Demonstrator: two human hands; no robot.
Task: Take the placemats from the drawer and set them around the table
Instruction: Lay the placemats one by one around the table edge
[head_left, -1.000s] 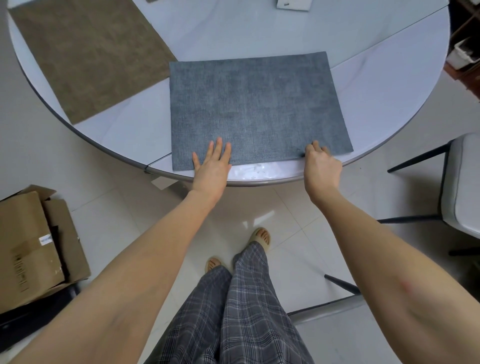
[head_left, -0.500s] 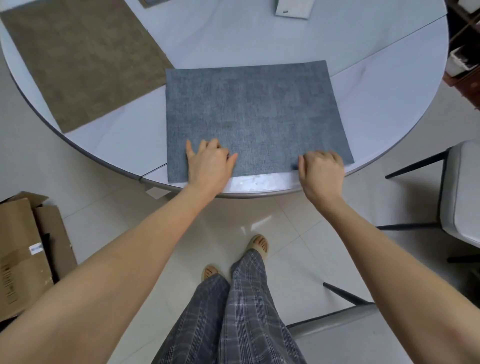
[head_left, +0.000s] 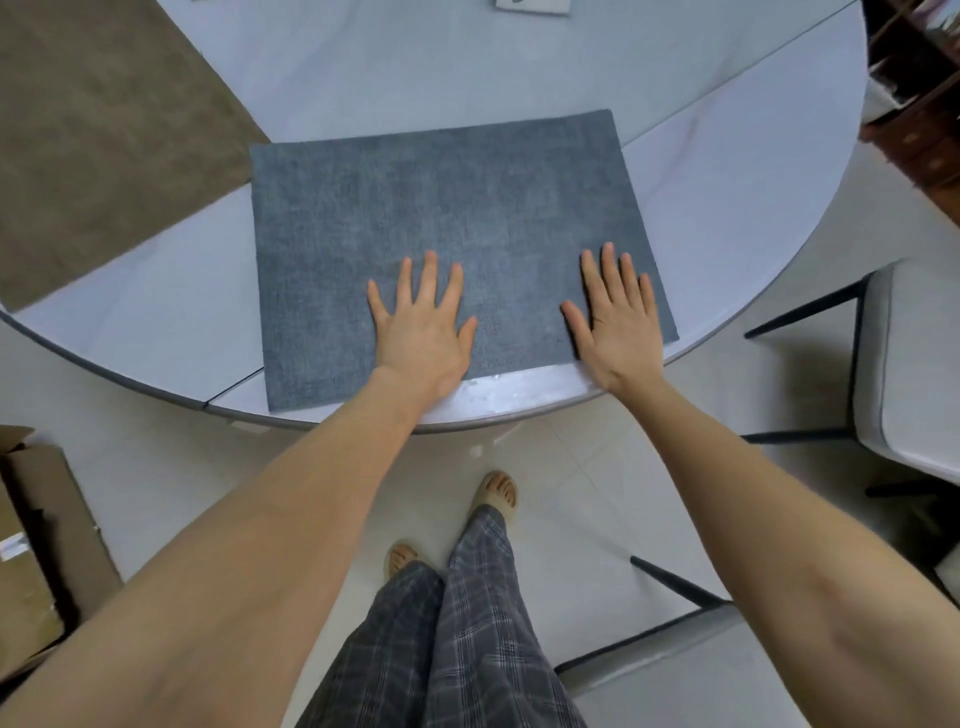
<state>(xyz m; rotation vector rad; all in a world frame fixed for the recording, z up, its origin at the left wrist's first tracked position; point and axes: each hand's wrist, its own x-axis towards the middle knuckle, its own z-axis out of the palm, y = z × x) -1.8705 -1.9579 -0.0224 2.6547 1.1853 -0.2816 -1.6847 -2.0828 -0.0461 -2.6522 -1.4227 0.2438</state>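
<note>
Two hands are laid flat on the grey placemat (head_left: 441, 228), fingers straight and spread, nothing held in either grip. Left hand (head_left: 423, 327) is pressed on the mat's near middle, right hand (head_left: 615, 322) at its 4 o'clock corner. Grey placemat is seen lying flat at the round table's (head_left: 727, 218) 6 o'clock edge, near side almost flush with the rim. Brown placemat (head_left: 104, 140) is laid at 10 o'clock, its corner just touching the grey one. Cardboard box (head_left: 36, 545) is seen on the floor at 8 o'clock, chair (head_left: 904, 364) at 3 o'clock.
</note>
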